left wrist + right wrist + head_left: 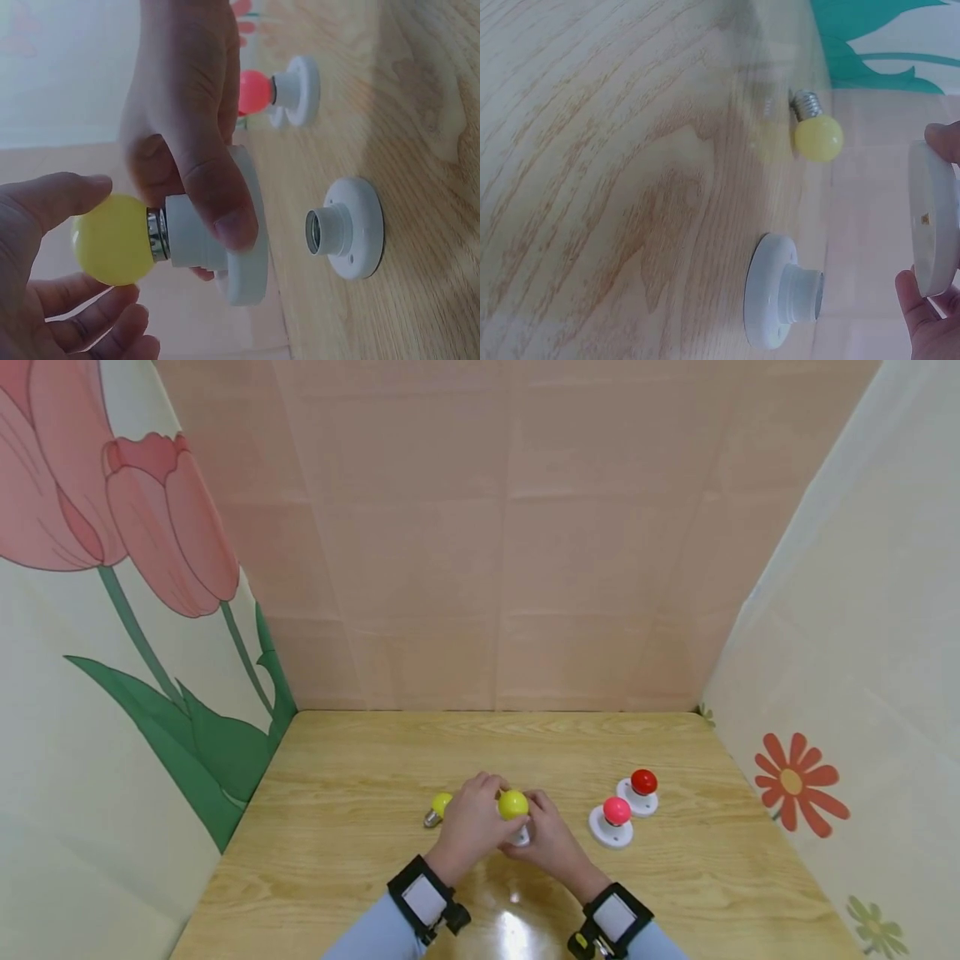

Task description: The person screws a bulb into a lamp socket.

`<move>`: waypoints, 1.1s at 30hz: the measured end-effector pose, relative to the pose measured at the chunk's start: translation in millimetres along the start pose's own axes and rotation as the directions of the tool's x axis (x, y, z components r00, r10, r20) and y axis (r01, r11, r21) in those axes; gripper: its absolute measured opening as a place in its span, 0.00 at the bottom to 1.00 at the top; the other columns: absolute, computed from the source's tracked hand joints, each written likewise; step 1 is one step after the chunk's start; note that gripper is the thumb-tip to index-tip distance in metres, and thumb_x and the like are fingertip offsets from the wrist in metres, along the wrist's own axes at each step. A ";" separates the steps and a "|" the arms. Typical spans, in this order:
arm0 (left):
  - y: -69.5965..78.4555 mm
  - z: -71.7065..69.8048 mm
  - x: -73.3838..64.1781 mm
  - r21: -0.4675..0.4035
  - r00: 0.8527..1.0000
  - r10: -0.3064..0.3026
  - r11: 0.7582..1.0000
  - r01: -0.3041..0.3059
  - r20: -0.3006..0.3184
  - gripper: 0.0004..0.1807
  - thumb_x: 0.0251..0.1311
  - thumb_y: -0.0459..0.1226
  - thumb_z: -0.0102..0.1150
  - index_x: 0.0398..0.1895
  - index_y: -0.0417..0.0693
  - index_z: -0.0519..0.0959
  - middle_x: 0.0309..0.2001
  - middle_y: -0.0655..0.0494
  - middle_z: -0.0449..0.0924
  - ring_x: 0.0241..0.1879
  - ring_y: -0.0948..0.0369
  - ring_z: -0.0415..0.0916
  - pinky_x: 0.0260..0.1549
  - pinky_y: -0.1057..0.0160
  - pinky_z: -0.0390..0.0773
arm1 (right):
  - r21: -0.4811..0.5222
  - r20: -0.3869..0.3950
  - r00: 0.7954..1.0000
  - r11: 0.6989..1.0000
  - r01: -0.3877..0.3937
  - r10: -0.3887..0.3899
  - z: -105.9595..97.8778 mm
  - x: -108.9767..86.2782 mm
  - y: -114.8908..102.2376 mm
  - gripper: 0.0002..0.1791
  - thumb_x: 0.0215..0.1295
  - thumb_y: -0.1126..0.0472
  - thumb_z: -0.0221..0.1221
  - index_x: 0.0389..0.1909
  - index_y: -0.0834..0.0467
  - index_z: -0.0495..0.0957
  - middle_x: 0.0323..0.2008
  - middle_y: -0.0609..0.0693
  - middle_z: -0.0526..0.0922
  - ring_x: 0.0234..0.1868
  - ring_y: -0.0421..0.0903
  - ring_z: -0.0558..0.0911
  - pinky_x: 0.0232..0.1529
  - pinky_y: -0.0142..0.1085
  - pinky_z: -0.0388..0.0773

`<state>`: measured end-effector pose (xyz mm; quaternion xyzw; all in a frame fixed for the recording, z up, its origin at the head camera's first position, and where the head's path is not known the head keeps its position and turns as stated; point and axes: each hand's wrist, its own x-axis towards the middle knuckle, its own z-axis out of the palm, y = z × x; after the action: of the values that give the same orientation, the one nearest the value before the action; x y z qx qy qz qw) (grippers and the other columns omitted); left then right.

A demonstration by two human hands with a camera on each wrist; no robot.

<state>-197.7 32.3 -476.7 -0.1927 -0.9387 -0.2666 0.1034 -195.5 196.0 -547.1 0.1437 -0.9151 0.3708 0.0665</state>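
Observation:
Between thumb and fingers, my left hand (474,818) pinches a yellow light bulb (112,240) by its round glass. My right hand (552,842) grips a white lamp holder (246,270) by its round base, raised off the table. The bulb's metal screw end sits at the holder's mouth, part of its thread still showing. Below the hands, a second white lamp holder (769,292) stands on the table with no bulb in it. To the left of my left hand lies another yellow bulb (442,802), its metal end (807,104) bare.
On the right of the wooden table (360,752) stand two white holders with bulbs fitted, one pink bulb (617,811) and one red bulb (643,782) behind it. A pink-brown sheet (495,568) hangs at the back, with printed sheets on both sides.

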 end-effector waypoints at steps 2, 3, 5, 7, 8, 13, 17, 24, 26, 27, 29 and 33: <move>-0.4 -0.6 0.3 -0.002 1.000 0.007 1.000 -0.007 0.008 0.24 0.47 0.55 0.70 0.44 0.52 0.82 0.39 0.57 0.80 0.35 0.64 0.75 0.30 0.69 0.77 | -0.001 -0.004 1.000 1.000 0.009 -0.009 0.5 0.1 0.7 0.39 0.44 0.50 0.75 0.59 0.57 0.73 0.52 0.48 0.72 0.50 0.44 0.75 0.54 0.45 0.76; -0.4 -0.8 0.4 0.000 1.000 0.008 1.000 -0.008 0.018 0.24 0.47 0.54 0.71 0.45 0.52 0.82 0.39 0.58 0.80 0.35 0.65 0.76 0.30 0.69 0.77 | -0.002 -0.007 1.000 1.000 0.016 -0.016 0.8 0.0 0.9 0.39 0.43 0.51 0.75 0.58 0.57 0.74 0.51 0.47 0.72 0.49 0.43 0.74 0.54 0.44 0.76; -0.1 -1.7 0.7 0.005 0.999 0.015 1.000 -0.016 0.033 0.24 0.46 0.52 0.71 0.46 0.52 0.83 0.40 0.58 0.80 0.35 0.65 0.76 0.30 0.69 0.77 | -0.007 -0.013 0.999 0.999 0.034 -0.034 1.0 0.3 1.6 0.38 0.43 0.51 0.75 0.57 0.57 0.74 0.50 0.46 0.72 0.48 0.41 0.74 0.53 0.44 0.76; 0.5 -2.6 0.6 0.004 0.999 0.024 1.000 -0.024 0.045 0.24 0.46 0.51 0.72 0.47 0.52 0.83 0.40 0.59 0.80 0.35 0.65 0.76 0.31 0.69 0.77 | -0.008 -0.016 0.999 0.999 0.044 -0.044 0.7 0.1 1.3 0.38 0.43 0.51 0.75 0.57 0.58 0.74 0.49 0.46 0.72 0.48 0.42 0.74 0.53 0.45 0.76; 0.8 -3.1 0.6 0.003 0.998 0.030 1.000 -0.030 0.049 0.25 0.46 0.51 0.72 0.47 0.52 0.83 0.40 0.59 0.80 0.35 0.65 0.76 0.31 0.69 0.77 | -0.011 -0.017 0.999 0.999 0.047 -0.048 0.9 0.2 1.7 0.38 0.43 0.50 0.75 0.57 0.58 0.74 0.49 0.46 0.72 0.48 0.42 0.74 0.53 0.45 0.76; 1.5 -3.8 1.0 -0.021 0.997 0.015 1.000 -0.014 0.082 0.36 0.44 0.55 0.71 0.58 0.52 0.77 0.42 0.57 0.80 0.39 0.61 0.77 0.33 0.65 0.78 | -0.011 -0.017 0.998 0.999 0.052 -0.052 1.4 0.4 2.4 0.38 0.44 0.50 0.75 0.58 0.58 0.74 0.51 0.47 0.72 0.51 0.43 0.74 0.55 0.45 0.76; 0.9 -2.6 1.2 -0.045 0.997 -0.027 0.999 0.031 0.078 0.48 0.42 0.65 0.68 0.66 0.52 0.68 0.49 0.55 0.78 0.46 0.57 0.77 0.40 0.58 0.79 | -0.018 -0.035 0.995 0.995 0.096 -0.097 1.3 0.0 2.2 0.38 0.44 0.53 0.75 0.58 0.60 0.74 0.52 0.49 0.72 0.52 0.45 0.74 0.55 0.45 0.76; -0.7 3.1 1.8 -0.010 1.000 -0.029 1.000 0.029 -0.005 0.50 0.39 0.73 0.61 0.60 0.51 0.72 0.49 0.56 0.78 0.46 0.59 0.77 0.42 0.59 0.78 | -0.044 -0.066 0.986 0.988 0.150 -0.153 1.7 -1.0 2.9 0.37 0.42 0.53 0.77 0.55 0.61 0.76 0.50 0.49 0.73 0.50 0.43 0.73 0.52 0.43 0.78; -1.1 4.8 1.6 0.006 1.000 -0.024 1.000 0.024 -0.014 0.47 0.38 0.73 0.61 0.56 0.51 0.74 0.46 0.57 0.79 0.43 0.60 0.77 0.39 0.61 0.77 | -0.031 -0.062 0.988 0.990 0.140 -0.142 1.7 -1.1 2.9 0.37 0.42 0.53 0.77 0.56 0.60 0.76 0.51 0.48 0.73 0.50 0.43 0.73 0.52 0.44 0.78; -1.4 5.6 1.4 0.020 1.000 -0.022 1.000 0.022 -0.017 0.46 0.38 0.74 0.61 0.53 0.51 0.74 0.44 0.58 0.79 0.42 0.60 0.76 0.38 0.62 0.77 | -0.027 -0.058 0.989 0.990 0.135 -0.137 1.7 -1.1 2.9 0.37 0.42 0.53 0.76 0.56 0.60 0.76 0.51 0.48 0.73 0.50 0.42 0.73 0.52 0.44 0.78; -1.6 6.8 0.9 0.051 1.000 -0.015 0.999 0.016 -0.021 0.44 0.39 0.74 0.60 0.49 0.51 0.76 0.41 0.60 0.78 0.39 0.62 0.76 0.36 0.64 0.76 | -0.018 -0.054 0.990 0.991 0.131 -0.132 2.0 -1.1 3.4 0.37 0.42 0.54 0.76 0.56 0.60 0.76 0.51 0.48 0.72 0.50 0.42 0.73 0.52 0.44 0.78; -1.5 7.6 0.6 0.109 1.000 0.010 0.994 -0.007 -0.026 0.39 0.41 0.74 0.57 0.42 0.53 0.78 0.35 0.62 0.77 0.34 0.64 0.74 0.31 0.68 0.73 | -0.012 -0.061 0.988 0.990 0.140 -0.140 2.5 -1.2 4.4 0.37 0.43 0.53 0.76 0.56 0.60 0.76 0.51 0.48 0.72 0.50 0.43 0.73 0.51 0.44 0.78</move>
<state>-199.5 35.5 -483.6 -0.1874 -0.9495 -0.2170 0.1276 -195.8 197.5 -552.1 0.1958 -0.9017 0.3661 0.1208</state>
